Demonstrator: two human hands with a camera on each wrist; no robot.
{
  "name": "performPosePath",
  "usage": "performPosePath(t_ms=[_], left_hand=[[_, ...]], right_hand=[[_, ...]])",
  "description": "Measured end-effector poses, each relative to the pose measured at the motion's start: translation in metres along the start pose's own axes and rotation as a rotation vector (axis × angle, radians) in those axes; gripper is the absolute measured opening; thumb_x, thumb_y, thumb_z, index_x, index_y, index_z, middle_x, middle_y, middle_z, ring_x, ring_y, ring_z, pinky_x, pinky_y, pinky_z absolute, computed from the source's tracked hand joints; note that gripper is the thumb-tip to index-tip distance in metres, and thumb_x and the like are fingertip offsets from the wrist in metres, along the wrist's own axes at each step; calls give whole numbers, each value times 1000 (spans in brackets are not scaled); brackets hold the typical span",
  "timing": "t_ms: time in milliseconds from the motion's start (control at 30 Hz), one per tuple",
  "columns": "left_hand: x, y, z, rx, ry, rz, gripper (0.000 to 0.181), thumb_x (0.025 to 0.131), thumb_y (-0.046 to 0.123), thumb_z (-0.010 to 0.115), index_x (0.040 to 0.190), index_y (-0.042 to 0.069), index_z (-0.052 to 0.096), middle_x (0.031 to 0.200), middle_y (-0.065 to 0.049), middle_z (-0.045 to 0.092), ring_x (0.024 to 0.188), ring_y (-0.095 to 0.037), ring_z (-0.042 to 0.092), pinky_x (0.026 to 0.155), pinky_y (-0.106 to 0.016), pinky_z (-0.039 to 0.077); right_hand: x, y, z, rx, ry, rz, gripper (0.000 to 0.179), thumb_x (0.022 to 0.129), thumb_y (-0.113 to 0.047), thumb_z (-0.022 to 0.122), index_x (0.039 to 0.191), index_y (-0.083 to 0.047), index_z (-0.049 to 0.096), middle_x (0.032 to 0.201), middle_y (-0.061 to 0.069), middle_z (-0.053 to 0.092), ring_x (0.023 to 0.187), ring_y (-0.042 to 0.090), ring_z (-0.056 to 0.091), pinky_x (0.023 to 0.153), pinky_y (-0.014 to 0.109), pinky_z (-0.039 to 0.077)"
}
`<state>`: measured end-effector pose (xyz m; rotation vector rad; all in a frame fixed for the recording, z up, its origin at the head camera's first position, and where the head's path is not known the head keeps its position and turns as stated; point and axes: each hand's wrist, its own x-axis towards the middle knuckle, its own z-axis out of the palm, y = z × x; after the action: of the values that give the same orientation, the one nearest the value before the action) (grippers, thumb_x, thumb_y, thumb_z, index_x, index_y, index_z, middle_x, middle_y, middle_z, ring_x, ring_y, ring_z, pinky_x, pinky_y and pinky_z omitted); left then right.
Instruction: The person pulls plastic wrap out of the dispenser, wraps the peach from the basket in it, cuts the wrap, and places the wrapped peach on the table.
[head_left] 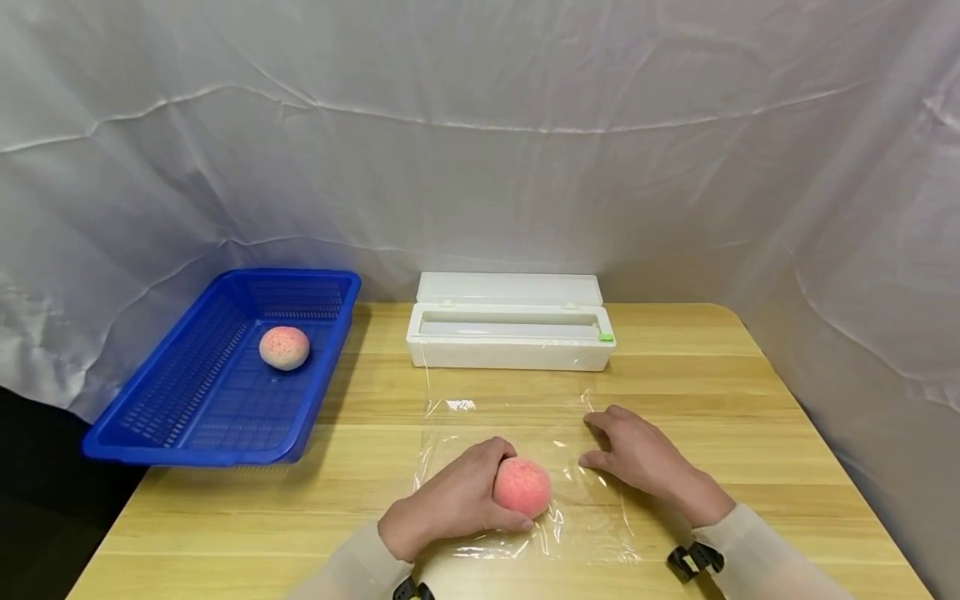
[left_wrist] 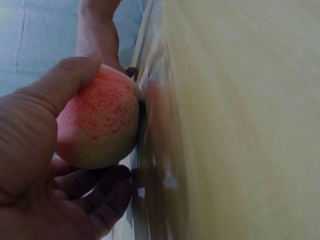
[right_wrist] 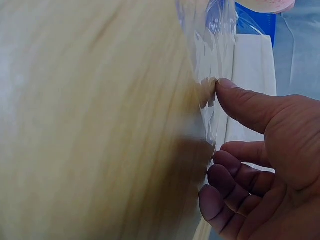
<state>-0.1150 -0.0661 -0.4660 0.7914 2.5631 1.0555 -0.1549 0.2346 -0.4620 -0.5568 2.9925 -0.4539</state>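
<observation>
A pink peach (head_left: 522,487) sits on a sheet of clear plastic wrap (head_left: 577,517) in the head view. My left hand (head_left: 467,493) grips the peach, thumb on the near side and fingers around the far side. In the left wrist view the peach (left_wrist: 100,120) shows red speckles over a paler base, low above the film. To the right, my right hand (head_left: 637,450) rests at the film's right edge. The right wrist view has the thumb and fingers of this hand (right_wrist: 265,150) spread apart, fingertips touching the wrap (right_wrist: 210,65) with nothing pinched.
Behind the film stands a white wrap dispenser box (head_left: 510,354), its lid raised and the film running out over its front. A blue plastic basket (head_left: 217,456) at the left holds another peach (head_left: 284,347). Grey cloth (head_left: 480,192) hangs around the wooden table (head_left: 712,375).
</observation>
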Motion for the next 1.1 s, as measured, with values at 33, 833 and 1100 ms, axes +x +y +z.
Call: performPosePath(t_ms=[33,833,1100], left_hand=[[0,0,0,7,-1,-3,76,75,51,94,130,16,55,116,6,60,103,-6,57,88,-25,54],[-57,-14,-29,332,-140,204,26,76,39,93,81,32,68,84,19,48,84,-1,37,80,-17,34],[-57,-17,-25,413,-138,234,21,88,30,84,78,33,66,80,20,47,82,-1,38,76,-19,31]], right_hand=[[0,0,0,2,0,0,59,89,-37,85,134,-3,68,101,1,62,87,14,55,82,41,54],[-58,-31,4,189,44,-433,9,93,-28,83,96,-29,74,92,-22,59,80,-7,53,69,18,51],[-66,-39,15,142,-121,-583,14,94,-33,81,91,-30,67,88,-22,51,78,-9,43,69,11,42]])
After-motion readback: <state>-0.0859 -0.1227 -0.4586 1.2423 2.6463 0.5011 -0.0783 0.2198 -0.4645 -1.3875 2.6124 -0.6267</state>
